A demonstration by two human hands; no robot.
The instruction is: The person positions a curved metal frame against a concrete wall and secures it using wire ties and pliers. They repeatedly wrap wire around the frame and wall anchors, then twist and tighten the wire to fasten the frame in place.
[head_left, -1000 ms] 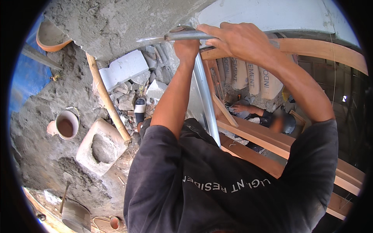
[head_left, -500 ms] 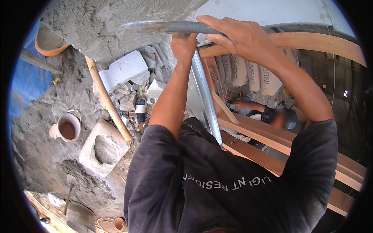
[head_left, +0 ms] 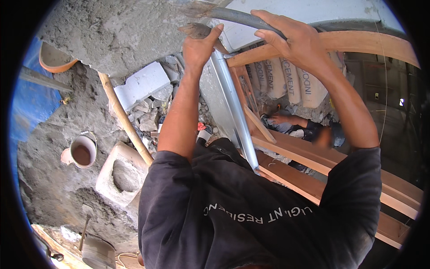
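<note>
Both my arms reach up to a rough grey plastered surface. My right hand is closed around the near end of a long grey tool, bar-like, with a flattened far end lying near the plaster. My left hand is closed on a short, dark brown-grey piece with a pointed end, held just below the long tool; its exact kind cannot be made out. Beneath that hand, a shiny metal channel runs down toward my body. A wooden beam passes behind my right wrist.
Broken rubble and a white block lie below left, beside a bamboo pole. A bucket and a mortar-filled tub stand further left. At right are timber beams, stacked sacks and another person lower down.
The long tool and my right hand have moved up and to the right. My left hand has shifted left and slightly down, and the short piece now shows more apart from the long tool.
</note>
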